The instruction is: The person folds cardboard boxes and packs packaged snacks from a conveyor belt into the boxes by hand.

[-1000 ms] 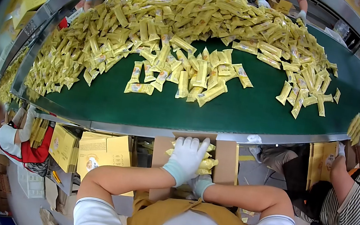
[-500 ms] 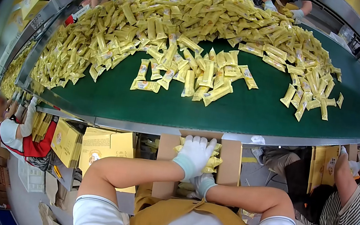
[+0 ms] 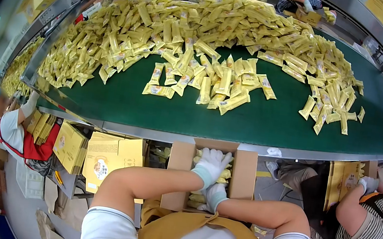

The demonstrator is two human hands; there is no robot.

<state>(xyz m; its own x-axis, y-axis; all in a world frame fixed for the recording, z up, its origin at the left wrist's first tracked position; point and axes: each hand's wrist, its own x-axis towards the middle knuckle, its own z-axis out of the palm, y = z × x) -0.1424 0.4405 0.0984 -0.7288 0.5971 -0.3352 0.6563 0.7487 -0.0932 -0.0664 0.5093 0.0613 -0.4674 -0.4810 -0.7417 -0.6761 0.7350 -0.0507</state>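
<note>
An open cardboard box sits in front of my body, its flaps folded outward. Yellow-wrapped snack packets lie inside it. In a white glove, my left hand rests flat over the upper packets, fingers stretched forward. My right hand, also gloved, is lower in the box, close to the left wrist and beside nearer packets. Its fingers are mostly hidden.
A green conveyor belt bears a large heap of yellow packets beyond its metal edge. Printed yellow cartons stand left of the box. Co-workers are at the far side, on the left, and a striped shirt at right.
My left hand has pressed down and slightly nearer, with the packets beneath it now lower in the box. My right hand stays about in place. Across the belt, a co-worker's hands have moved apart.
</note>
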